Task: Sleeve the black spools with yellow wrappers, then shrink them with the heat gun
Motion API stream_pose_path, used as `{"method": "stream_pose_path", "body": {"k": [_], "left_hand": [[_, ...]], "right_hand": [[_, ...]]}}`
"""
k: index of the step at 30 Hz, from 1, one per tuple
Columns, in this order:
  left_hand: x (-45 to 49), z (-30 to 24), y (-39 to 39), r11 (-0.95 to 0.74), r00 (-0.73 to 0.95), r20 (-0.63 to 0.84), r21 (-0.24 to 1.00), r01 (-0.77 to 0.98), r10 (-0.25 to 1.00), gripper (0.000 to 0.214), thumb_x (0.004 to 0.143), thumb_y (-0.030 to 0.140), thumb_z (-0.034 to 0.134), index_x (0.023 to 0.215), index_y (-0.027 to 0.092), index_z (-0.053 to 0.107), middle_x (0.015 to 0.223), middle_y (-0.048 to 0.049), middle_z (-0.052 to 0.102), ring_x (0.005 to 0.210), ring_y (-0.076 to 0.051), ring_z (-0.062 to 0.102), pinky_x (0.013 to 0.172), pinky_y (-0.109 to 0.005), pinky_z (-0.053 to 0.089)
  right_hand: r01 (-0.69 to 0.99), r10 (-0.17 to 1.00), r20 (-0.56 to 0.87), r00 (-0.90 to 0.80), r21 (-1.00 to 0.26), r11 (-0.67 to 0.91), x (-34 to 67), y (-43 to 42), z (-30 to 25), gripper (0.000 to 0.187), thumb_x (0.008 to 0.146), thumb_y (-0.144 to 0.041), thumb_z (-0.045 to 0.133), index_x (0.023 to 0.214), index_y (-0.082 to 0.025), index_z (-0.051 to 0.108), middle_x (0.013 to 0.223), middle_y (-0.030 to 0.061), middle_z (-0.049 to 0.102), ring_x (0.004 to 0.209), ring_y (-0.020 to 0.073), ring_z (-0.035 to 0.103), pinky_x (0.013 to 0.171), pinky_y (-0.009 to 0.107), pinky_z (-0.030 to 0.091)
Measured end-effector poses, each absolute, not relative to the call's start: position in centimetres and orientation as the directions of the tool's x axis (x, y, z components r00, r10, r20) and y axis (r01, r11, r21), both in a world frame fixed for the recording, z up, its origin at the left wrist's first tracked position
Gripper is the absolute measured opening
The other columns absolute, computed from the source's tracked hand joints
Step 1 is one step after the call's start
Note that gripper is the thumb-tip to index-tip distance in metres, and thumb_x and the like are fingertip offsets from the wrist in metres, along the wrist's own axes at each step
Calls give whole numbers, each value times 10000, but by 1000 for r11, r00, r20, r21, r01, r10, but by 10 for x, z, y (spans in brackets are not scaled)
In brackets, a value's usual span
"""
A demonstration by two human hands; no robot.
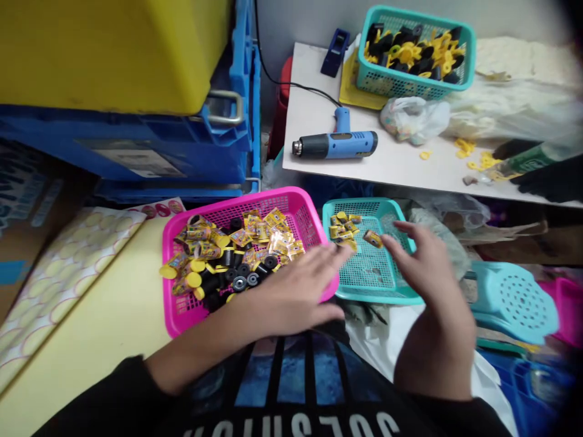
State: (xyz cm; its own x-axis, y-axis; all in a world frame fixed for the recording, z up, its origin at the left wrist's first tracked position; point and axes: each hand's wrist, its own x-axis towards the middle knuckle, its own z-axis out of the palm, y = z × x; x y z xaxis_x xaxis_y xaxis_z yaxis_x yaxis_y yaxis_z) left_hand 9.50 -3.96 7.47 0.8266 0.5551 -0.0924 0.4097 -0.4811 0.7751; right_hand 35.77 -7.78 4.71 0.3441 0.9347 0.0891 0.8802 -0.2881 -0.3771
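My left hand (303,285) is flat with its fingers stretched out, over the right rim of the pink basket (169,309). That basket holds black cylinders with yellow caps, pieces wrapped in printed film, and loose shiny printed sleeves (280,233). Over the right side of the teal basket (364,297), my right hand (423,261) is open with thumb and fingers apart. A small yellow printed cylinder (373,238) is just off its fingertips; whether it touches them or is in the air, I cannot tell. Several similar printed cylinders (342,229) lie at the teal basket's far left.
A blue heat gun (346,144) lies on the white shelf (310,103) ahead. Behind it stands a teal basket of black and yellow parts (414,91). Blue crates (182,152) rise at left. A light blue plastic stool (514,300) is at right.
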Motion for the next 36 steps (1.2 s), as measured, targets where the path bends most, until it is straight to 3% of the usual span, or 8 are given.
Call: {"method": "stream_pose_path", "body": {"k": [3, 8, 12, 18, 23, 28, 32, 36], "left_hand": [[88, 61, -39, -573, 933, -69, 773, 274, 354, 457, 867, 382, 606, 1297, 241, 544, 1425, -79, 512, 1370, -243, 394, 1104, -385, 369], [-12, 36, -20, -355, 408, -81, 358, 864, 909, 240, 915, 344, 502, 1035, 200, 653, 1086, -108, 655, 1104, -310, 549, 984, -516, 430], [-62, 9, -20, -214, 232, -129, 138, 967, 964, 347, 800, 321, 642, 1134, 230, 614, 1095, -125, 585, 1091, -384, 515, 912, -536, 451], [-77, -5, -35, -157, 172, -73, 180, 971, 982, 225, 766, 308, 664, 979, 271, 603, 1110, -110, 541, 1079, -379, 500, 881, -531, 450], [-47, 26, -29, -153, 160, 21, 439, 885, 987, 271, 717, 318, 725, 952, 300, 592, 1029, -49, 579, 1046, -303, 526, 967, -498, 435], [73, 41, -34, -423, 532, 19, 631, 650, 846, 588, 719, 421, 743, 1234, 220, 541, 1391, -100, 477, 1315, -304, 386, 1101, -483, 341], [93, 38, -35, -649, 826, -37, 599, 469, 562, 549, 823, 371, 649, 1332, 228, 498, 1491, -97, 402, 1392, -290, 304, 1115, -451, 327], [21, 25, -9, -476, 510, -38, 303, 825, 859, 324, 923, 186, 412, 1147, 177, 645, 1300, -128, 589, 1248, -309, 449, 1022, -491, 399]], "right_hand": [[865, 932, 142, 333, -440, -242, 351, -69, 46, 405, 853, -484, 546, 1095, -175, 646, 1082, 147, 691, 1004, 332, 625, 842, 507, 480], [791, 948, 183, -260, -522, 318, 242, -9, 40, 237, 901, -363, 537, 1029, -207, 662, 1049, 99, 697, 1033, 276, 594, 911, 455, 446], [731, 815, 19, -580, -429, 531, 144, 28, 12, 306, 924, -340, 501, 1075, -125, 659, 1064, 127, 689, 1023, 270, 576, 862, 400, 457], [776, 818, -72, -571, -371, 510, 89, 39, -8, 372, 831, -370, 577, 1031, -72, 672, 1103, 162, 644, 1074, 302, 524, 820, 395, 468], [840, 907, -15, -422, -383, 384, 173, 16, 36, 301, 776, -286, 589, 1009, -109, 661, 1057, 165, 617, 1019, 310, 517, 834, 446, 461], [987, 994, 72, -77, -134, 86, 335, -53, 58, 428, 848, -538, 471, 1009, -191, 664, 964, 180, 644, 975, 374, 573, 860, 558, 419], [996, 984, 159, 77, -45, -70, 366, -74, 61, 521, 902, -562, 368, 1130, -177, 635, 1039, 214, 664, 1038, 391, 579, 883, 561, 413], [943, 971, 133, -197, -245, 225, 287, -26, 46, 312, 918, -297, 455, 1145, -173, 630, 1041, 139, 683, 995, 292, 594, 869, 433, 459]]}}
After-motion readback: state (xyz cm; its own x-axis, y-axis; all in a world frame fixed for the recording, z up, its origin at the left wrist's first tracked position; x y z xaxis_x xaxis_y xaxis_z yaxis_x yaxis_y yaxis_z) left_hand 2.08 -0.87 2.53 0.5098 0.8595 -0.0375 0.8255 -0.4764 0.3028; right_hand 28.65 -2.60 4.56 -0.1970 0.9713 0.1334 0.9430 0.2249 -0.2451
